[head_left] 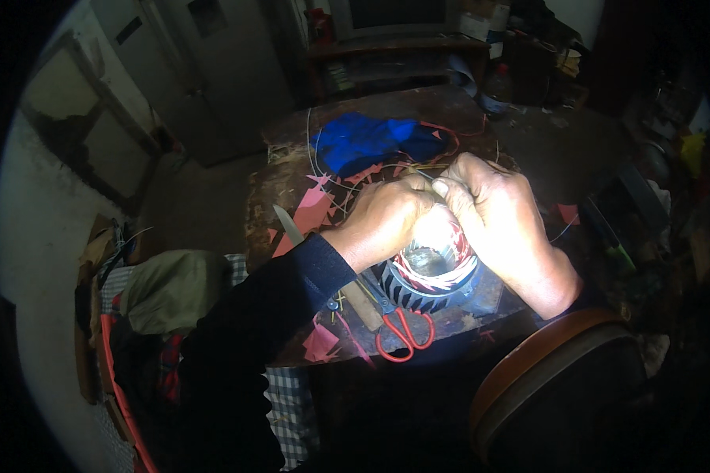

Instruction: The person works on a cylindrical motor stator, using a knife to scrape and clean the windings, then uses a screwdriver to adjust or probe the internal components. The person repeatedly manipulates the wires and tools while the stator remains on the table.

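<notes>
Dim furniture and grey doors (213,87) stand at the back of the room, far beyond the motor housing (442,299), which sits near the close edge of a worn wooden table (426,102) in a pool of bright light. That housing is round, dark and ribbed along its side, with a ring of pale and reddish windings (410,276) around its open top.

Both bare hands meet just above the far side of the housing. On its left side, the left hand (394,213) reaches over with fingers bent and drawn to a narrow pinch; on its right side, the right hand (493,209) closes thumb against finger, equally narrow. A thin strand (428,176) appears to be pinched between the fingertips — glare washes out much of that spot, so its exact path cannot be told.

Beyond the housing lies a crumpled blue cloth (363,142), with a red cord (453,143) curving at its right end. Left of the housing are pink sheet scraps (313,209) and a pointed blade (289,224), partly behind the dark sleeve (323,264). Scissors with red handles (407,337) lie just on the near side of the housing — a wooden handle (360,306) is right beside them. Well to the housing's left, a grey-green cloth (173,292) is heaped.
</notes>
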Demonstrator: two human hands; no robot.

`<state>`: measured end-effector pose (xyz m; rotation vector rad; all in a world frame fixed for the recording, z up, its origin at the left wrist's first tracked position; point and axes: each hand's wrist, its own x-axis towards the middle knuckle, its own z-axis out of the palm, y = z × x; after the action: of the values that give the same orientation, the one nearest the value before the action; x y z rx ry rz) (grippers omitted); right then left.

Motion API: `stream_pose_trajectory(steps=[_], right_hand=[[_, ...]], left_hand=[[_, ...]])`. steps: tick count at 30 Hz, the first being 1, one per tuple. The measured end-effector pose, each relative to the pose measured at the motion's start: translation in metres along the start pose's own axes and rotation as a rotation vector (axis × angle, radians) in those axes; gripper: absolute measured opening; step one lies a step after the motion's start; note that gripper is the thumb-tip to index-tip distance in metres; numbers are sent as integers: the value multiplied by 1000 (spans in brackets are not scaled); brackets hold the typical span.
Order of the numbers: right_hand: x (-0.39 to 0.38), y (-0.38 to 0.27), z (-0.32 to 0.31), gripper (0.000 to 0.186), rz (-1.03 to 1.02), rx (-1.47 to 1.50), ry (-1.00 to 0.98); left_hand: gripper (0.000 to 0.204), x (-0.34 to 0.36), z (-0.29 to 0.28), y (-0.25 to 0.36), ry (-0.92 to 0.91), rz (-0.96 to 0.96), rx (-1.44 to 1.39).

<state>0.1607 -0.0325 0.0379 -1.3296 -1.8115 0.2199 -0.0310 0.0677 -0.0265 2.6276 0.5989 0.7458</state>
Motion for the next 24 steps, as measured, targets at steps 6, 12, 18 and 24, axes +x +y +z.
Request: stream_pose_trajectory(steps=[6, 12, 18, 24], right_hand=[[6, 7, -5, 16, 126, 368, 76], [10, 40, -7, 7, 463, 645, 28], [-5, 62, 18, 9, 427, 820, 149], [-6, 73, 23, 12, 417, 763, 225]], left_hand=[[30, -20, -10, 16, 402, -68, -114], [43, -23, 5, 4, 291, -419, -547], [23, -10, 24, -3, 222, -316, -638], [18, -9, 20, 6, 182, -327, -633]])
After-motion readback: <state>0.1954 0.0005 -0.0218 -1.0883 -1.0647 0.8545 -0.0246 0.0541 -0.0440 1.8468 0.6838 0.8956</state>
